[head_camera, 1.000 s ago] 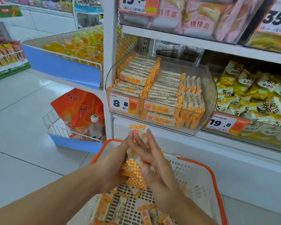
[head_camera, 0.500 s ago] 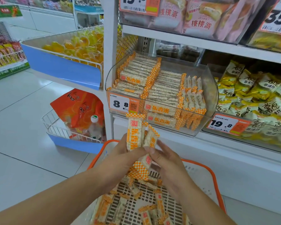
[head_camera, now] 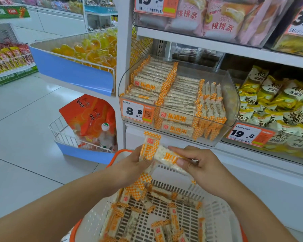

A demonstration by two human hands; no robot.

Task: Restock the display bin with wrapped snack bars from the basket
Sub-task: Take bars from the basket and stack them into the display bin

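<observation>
Above the white slotted plastic basket [head_camera: 217,222], the left hand [head_camera: 129,165] grips an upright orange-checked wrapped snack bar [head_camera: 150,147]; the right hand [head_camera: 199,163] pinches a second, tilted bar [head_camera: 168,158]

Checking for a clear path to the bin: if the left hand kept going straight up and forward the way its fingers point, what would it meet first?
Probably the clear front wall of the display bin, just above the bars the left hand grips; depth is uncertain.
</observation>
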